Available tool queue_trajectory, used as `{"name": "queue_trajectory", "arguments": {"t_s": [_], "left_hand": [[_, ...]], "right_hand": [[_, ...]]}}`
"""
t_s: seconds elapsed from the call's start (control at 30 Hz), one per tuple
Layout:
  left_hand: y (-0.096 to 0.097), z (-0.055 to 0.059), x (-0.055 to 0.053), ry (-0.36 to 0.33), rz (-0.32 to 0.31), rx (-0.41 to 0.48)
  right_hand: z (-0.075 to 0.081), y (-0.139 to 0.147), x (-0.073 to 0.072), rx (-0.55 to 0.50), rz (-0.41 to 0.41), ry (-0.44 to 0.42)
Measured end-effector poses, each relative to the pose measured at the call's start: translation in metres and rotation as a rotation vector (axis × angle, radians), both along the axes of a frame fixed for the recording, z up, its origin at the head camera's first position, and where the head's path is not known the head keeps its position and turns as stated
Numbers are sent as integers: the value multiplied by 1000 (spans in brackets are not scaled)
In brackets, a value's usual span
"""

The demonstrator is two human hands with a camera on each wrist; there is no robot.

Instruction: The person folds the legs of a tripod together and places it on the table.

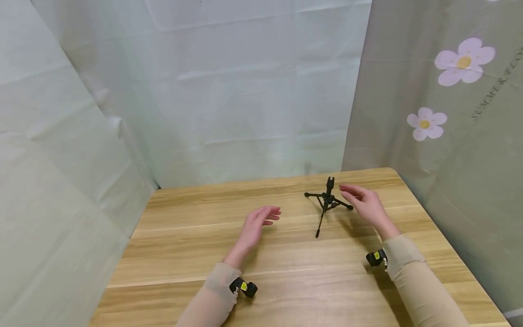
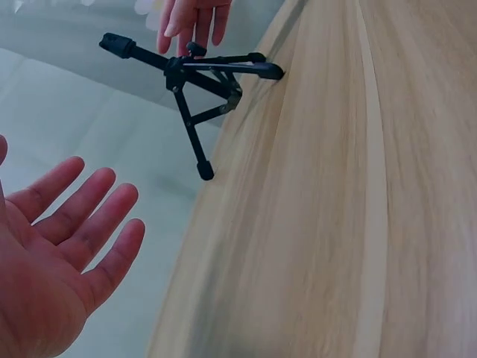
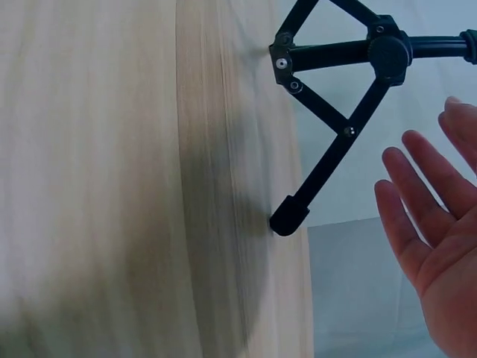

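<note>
A small black tripod (image 1: 328, 198) stands upright on the wooden table with its three legs spread and its short centre post pointing up. Just right of the post is my right hand (image 1: 365, 204), fingers relaxed and holding nothing; the right wrist view shows its palm (image 3: 455, 261) turned toward the tripod's leg (image 3: 328, 171). My left hand (image 1: 254, 225) hovers over the table to the left of the tripod, a wider gap away. Its fingers (image 2: 93, 224) are spread and loose in the left wrist view, with nothing in them.
The wooden table (image 1: 196, 254) has its back edge against a pale hanging cloth (image 1: 245, 100). A grey cloth with printed flowers (image 1: 425, 123) hangs along the right side. Both wrists carry a small black camera (image 1: 244, 287) over beige sleeves.
</note>
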State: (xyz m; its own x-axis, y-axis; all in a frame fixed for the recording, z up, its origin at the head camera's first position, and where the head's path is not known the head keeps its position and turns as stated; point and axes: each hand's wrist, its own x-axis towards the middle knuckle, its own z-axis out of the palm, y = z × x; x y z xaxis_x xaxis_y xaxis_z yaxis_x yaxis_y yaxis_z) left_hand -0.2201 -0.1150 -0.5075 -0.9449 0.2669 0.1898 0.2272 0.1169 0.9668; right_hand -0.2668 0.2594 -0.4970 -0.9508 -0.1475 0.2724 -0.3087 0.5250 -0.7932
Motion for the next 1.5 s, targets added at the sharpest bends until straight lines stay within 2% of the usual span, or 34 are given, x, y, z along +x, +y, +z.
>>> {"name": "queue_trajectory", "arguments": {"t_s": [0.37,0.5,0.7,1.0,1.5], "left_hand": [[20,-5,-2,-37,-24,-29],[27,-4,-2,-49,-34,-25],[29,-9,-1,-64,-16,-15],[24,-16,0,-103,-12,-7],[-12,-18,8,-134,49,-7]], "right_hand": [[10,-4,-1,57,28,-16],[2,0,-4,105,47,-42],[-14,7,-7,204,78,-79],[-23,7,-11,239,35,9],[-26,-18,-2,250,87,-5]]}}
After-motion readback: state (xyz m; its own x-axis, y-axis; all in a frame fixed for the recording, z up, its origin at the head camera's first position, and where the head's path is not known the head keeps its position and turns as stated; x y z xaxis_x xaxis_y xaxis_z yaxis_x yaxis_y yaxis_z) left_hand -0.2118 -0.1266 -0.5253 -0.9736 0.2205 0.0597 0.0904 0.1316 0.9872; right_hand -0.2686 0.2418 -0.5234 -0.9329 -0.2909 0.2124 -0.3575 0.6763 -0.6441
